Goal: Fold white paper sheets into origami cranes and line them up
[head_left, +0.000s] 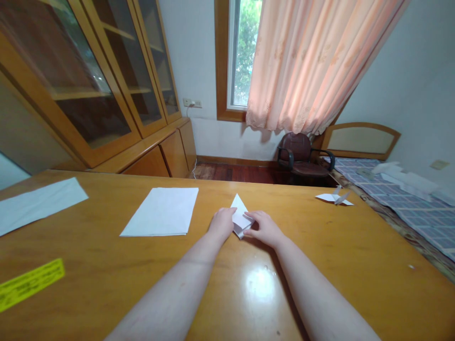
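A folded white paper (241,215) with a pointed tip stands up at the middle of the wooden table (320,265), its tip pointing away from me. My left hand (222,225) presses against its left side. My right hand (265,228) grips its right side, with the thumb and fingers on the folds. A flat stack of white paper (161,212) lies to the left of my hands, and a wider white sheet (37,204) lies further left at the table's edge.
A folded paper bird (334,197) lies at the far right of the table, and a yellow printed strip (30,284) at the near left. Beyond the table are a glass-fronted wooden cabinet (106,85), a dark armchair (298,156) and a bed (401,199).
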A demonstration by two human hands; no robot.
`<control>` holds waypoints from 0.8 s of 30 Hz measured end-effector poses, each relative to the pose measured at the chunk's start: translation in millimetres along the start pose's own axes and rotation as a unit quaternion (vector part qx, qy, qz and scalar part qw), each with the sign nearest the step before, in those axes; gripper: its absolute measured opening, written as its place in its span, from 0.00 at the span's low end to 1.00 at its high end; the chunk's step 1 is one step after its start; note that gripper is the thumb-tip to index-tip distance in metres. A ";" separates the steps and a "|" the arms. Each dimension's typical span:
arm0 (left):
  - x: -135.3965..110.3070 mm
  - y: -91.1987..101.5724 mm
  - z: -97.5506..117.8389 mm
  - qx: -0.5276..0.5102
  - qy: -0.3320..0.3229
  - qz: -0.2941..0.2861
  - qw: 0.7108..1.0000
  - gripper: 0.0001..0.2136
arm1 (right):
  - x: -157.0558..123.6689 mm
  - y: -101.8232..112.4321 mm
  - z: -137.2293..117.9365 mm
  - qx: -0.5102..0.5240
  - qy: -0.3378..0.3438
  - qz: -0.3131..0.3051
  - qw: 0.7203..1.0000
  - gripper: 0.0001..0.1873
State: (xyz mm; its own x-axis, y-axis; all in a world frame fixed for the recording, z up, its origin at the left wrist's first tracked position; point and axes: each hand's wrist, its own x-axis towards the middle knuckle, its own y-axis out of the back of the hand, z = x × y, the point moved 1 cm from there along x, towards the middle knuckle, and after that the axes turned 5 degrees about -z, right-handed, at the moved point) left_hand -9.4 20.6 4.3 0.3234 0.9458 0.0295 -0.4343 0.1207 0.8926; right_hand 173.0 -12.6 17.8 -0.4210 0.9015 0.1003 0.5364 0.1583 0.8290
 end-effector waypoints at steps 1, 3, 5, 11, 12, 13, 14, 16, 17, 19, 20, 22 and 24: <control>0.2 0.2 -0.3 -0.004 0.000 0.004 1.000 0.22 | 0.0 -0.8 0.0 0.002 -0.001 0.002 1.000 0.33; 0.4 0.5 0.0 -0.018 0.003 0.005 1.000 0.22 | 0.4 -2.3 0.8 0.004 -0.014 0.015 1.000 0.28; 0.5 0.8 1.1 -0.034 0.001 0.003 0.999 0.21 | 1.2 -2.9 1.9 0.002 -0.040 0.031 0.999 0.23; -1.4 4.1 8.0 -0.066 -0.032 -0.028 0.997 0.16 | 3.6 1.0 2.8 0.002 -0.108 0.042 0.993 0.19; -2.4 5.1 9.7 -0.070 -0.041 -0.036 0.996 0.16 | 3.8 1.5 2.9 0.004 -0.116 0.045 0.992 0.19; -3.6 6.3 11.6 -0.075 -0.053 -0.045 0.995 0.15 | 3.9 1.8 3.1 0.003 -0.124 0.049 0.991 0.18; -4.9 7.6 13.8 -0.082 -0.069 -0.053 0.993 0.15 | 3.9 2.0 3.4 0.001 -0.131 0.054 0.990 0.17; -8.0 10.7 18.1 -0.095 -0.101 -0.063 0.988 0.14 | 4.0 1.8 4.7 -0.008 -0.144 0.057 0.988 0.14; -9.4 12.4 20.0 -0.098 -0.115 -0.063 0.986 0.14 | 4.0 1.6 5.4 -0.013 -0.152 0.056 0.987 0.13; -11.7 15.1 23.1 -0.098 -0.133 -0.058 0.985 0.13 | 3.8 1.4 7.0 -0.021 -0.172 0.056 0.983 0.12; -12.4 16.0 24.0 -0.097 -0.134 -0.056 0.985 0.12 | 3.7 1.4 7.7 -0.024 -0.184 0.058 0.981 0.12; -12.6 16.4 24.5 -0.100 -0.124 -0.054 0.986 0.12 | 3.5 1.5 8.3 -0.027 -0.194 0.066 0.978 0.12; -11.5 14.9 23.4 -0.108 -0.107 -0.055 0.987 0.11 | 3.2 1.6 8.2 -0.031 -0.193 0.076 0.978 0.13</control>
State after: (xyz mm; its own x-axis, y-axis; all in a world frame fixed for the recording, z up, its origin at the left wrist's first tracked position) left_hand 0.0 4.5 27.8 0.5381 0.8412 0.0526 -0.5491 0.3026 0.7791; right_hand 178.5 -6.1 14.9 -0.0265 0.9994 0.0204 0.5207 -0.0036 0.8537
